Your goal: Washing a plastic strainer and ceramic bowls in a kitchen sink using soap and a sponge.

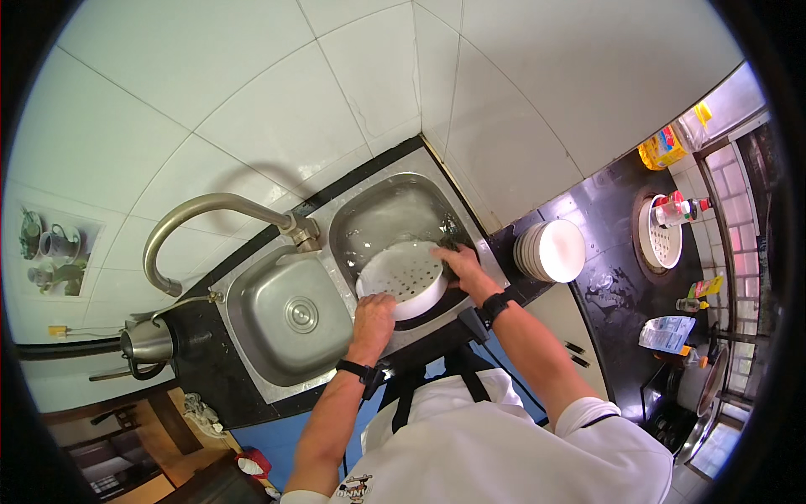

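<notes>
A white colander with holes in its base [409, 274] is tilted over the near part of the water-filled right sink basin [352, 208]. My left hand [374, 321] grips its near left rim. My right hand [463, 268] is at its right side, the thumb over the rim, with a dark scrubber or similar item [450, 242] by the fingers; what it is cannot be told clearly. Water in the basin ripples behind the colander. The left basin [258, 334] holds only its drain strainer [301, 314].
A curved metal faucet [214, 203] arches over the left basin. White stacked bowls [560, 251] stand right of the sink. Farther right are another white colander [664, 236] with bottles, and an oil bottle [661, 148]. A metal kettle [148, 343] stands at the left.
</notes>
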Motion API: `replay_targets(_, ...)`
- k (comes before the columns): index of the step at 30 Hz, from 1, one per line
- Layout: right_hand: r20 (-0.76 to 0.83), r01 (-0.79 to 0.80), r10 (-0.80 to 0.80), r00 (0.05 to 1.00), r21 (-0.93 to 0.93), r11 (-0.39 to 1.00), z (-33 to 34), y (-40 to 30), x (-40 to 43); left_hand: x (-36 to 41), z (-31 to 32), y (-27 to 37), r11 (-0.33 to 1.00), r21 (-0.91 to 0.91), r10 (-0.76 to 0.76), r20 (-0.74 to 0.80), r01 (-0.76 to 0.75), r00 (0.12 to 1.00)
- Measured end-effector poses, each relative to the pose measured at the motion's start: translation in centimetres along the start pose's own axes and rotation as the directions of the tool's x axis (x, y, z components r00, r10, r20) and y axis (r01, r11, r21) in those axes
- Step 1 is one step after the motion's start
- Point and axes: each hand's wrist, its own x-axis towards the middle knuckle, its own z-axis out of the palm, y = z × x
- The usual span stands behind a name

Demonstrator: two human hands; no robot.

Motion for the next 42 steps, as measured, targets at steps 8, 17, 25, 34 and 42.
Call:
replay_targets(8, -0.014, 0.249, -0.313, 0.950, -0.571, 0.782, -0.3, 2.0, 4.7, -0.1, 3.7, -0.9, 0.980, 0.197, -0.073, 0.338, 0.005, 0.938)
replay_targets(17, 0.031, 0.274, -0.375, 0.927, -0.737, 0.618, 2.6, 0.9, 3.4, 2.2, 4.8, -3.3, 0.947, 0.268, -0.269, 0.355, 0.178, 0.895)
replay_targets(25, 0.008, 0.357, -0.533, 0.846, -0.751, 0.556, 2.5, 0.3, 3.8, 5.3, 6.7, -5.2, 0.884, -0.039, -0.402, 0.448, 0.466, 0.799)
replay_targets(34, 0.307, 0.746, -0.848, 0.432, -0.650, 0.144, 5.1, -5.0, -2.7, 6.8, 6.1, -4.7, 0.664, -0.367, -0.590, 0.278, 0.652, 0.758)
replay_targets(42, 0.058, 0.718, -0.963, 0.262, -0.679, 0.154, 3.2, -6.5, -4.6, 6.4, 3.6, -3.4, 0.446, -0.621, -0.730, 0.164, 0.644, 0.664)
